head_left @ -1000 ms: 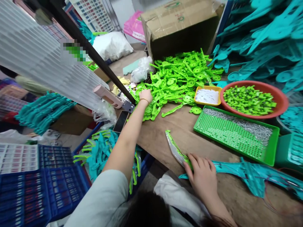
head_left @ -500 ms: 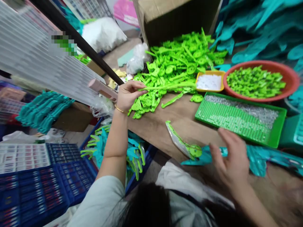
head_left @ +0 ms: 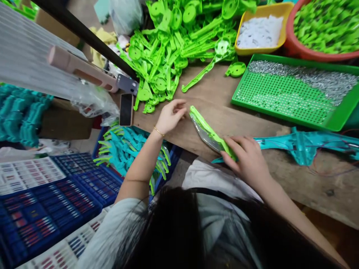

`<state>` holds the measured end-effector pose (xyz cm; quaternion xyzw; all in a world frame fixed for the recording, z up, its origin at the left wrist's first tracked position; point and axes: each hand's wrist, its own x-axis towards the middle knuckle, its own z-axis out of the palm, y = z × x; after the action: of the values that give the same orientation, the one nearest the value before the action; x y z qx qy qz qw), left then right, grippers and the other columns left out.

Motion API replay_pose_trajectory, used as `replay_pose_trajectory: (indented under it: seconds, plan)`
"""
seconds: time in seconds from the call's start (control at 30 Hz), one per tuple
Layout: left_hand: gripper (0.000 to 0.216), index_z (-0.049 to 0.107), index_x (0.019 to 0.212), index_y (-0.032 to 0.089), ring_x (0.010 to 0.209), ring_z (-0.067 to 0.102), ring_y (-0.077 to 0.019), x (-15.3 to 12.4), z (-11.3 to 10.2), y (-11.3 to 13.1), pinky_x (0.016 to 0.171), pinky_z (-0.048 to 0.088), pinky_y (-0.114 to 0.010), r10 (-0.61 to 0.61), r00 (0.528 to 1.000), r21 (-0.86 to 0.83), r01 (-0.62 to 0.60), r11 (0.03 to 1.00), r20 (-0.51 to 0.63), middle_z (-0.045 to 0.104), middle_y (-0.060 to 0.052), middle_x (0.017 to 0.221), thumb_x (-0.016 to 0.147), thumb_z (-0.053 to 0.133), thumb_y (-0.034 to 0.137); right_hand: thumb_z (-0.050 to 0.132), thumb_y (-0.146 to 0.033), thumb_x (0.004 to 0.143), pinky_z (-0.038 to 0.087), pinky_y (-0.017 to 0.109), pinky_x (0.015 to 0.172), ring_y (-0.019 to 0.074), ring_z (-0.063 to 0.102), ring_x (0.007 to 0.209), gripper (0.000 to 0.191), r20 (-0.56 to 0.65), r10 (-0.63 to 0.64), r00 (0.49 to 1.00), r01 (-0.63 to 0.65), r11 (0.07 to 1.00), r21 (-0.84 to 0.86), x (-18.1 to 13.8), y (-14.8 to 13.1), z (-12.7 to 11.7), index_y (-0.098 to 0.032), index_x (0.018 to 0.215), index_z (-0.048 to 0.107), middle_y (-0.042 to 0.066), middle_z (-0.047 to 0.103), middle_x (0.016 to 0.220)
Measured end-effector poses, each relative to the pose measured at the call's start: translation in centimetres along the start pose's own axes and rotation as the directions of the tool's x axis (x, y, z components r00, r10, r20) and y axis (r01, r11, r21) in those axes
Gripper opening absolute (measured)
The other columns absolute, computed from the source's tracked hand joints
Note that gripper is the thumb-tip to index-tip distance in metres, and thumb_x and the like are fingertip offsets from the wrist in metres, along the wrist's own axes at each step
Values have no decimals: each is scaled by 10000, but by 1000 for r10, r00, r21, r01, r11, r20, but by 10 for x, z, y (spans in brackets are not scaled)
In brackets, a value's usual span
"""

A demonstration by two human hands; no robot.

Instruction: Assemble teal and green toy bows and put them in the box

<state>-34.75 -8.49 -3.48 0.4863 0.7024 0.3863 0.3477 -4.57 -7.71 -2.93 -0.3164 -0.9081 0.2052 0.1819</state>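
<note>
A long green plastic piece [head_left: 209, 131] with a clear blade-like part lies on the wooden table [head_left: 213, 101] near its front edge. My left hand [head_left: 170, 116] is at its far tip, fingers curled in a pinch beside it. My right hand [head_left: 246, 160] presses down on its near end, fingers closed over it. A big heap of bright green plastic parts [head_left: 174, 41] lies beyond my left hand.
A green perforated tray [head_left: 283, 95] with small metal pieces sits at right, a yellow dish [head_left: 260, 31] and a red bowl [head_left: 325, 28] behind it. A teal plastic part [head_left: 303, 144] with wires lies right. A phone [head_left: 126, 109] rests at the table's left edge; blue crates [head_left: 56, 209] below.
My left hand drew back from the green heap to the near piece's tip. My right hand came down onto that piece's near end. The view tipped downward.
</note>
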Motion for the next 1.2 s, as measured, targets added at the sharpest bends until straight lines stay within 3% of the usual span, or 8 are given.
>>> replay_pose_trajectory:
  seconds: [0.1,0.17,0.27,0.4,0.57,0.8,1.07,1.2]
  plan:
    - [194,589,1064,166,668,664,-120,1,23,-20,578,574,-238,-112,992,19,113,993,-53,679,-40,840,893,534,240,481,-346,930,331,497,1075,235,593,1046,375,81,-26,996,35,993,-115,1,7,10,-143,1223,595,138,660,1120]
    - [179,585,1049,169,633,638,-105,0,32,-23,590,563,-230,-93,991,76,101,992,-95,670,-22,811,884,526,206,481,-340,929,338,478,1079,234,589,1064,388,83,-19,996,29,993,-114,1,9,14,-124,1233,587,145,659,1138]
    - [153,590,997,187,728,627,-118,-7,37,-13,712,560,-259,50,980,258,1,966,-192,655,-20,887,846,566,184,489,-342,928,378,433,1070,224,593,1081,401,11,20,1000,-19,997,-78,-1,11,17,-106,1241,574,149,662,1148]
    - [116,620,936,191,965,603,-177,-19,40,-2,897,510,-316,236,966,411,-174,895,-103,630,-43,989,829,578,183,506,-349,921,407,431,1056,225,608,1078,399,-18,40,999,-41,996,-81,-2,14,18,-129,1247,569,137,668,1145]
    - [254,573,1088,157,876,621,-161,-20,41,-17,813,515,-297,121,973,290,-60,955,-197,648,-61,995,846,496,154,555,-327,896,414,445,1049,236,616,1049,385,-3,-62,998,61,992,-108,0,10,11,-132,1225,592,136,669,1127]
    - [277,563,1116,163,832,646,-144,-13,40,-27,766,516,-267,25,981,132,1,991,-192,689,-54,963,844,513,149,573,-320,888,424,446,1032,244,620,1001,354,53,-134,990,141,975,-171,4,8,5,-127,1181,621,134,666,1102]
    - [218,617,1056,142,738,624,-120,-9,39,-22,714,504,-242,-2,975,159,39,987,-223,691,-40,899,847,570,180,537,-321,905,450,399,950,240,615,941,356,125,-118,985,141,971,-196,16,1,7,-128,1193,620,116,670,1052]
    - [214,654,977,146,650,565,-94,-6,39,-18,701,492,-240,47,973,270,16,963,-227,655,-25,883,790,693,243,532,-318,908,439,388,953,239,606,952,359,124,-110,986,133,973,-191,16,1,6,-127,1200,616,114,666,1053]
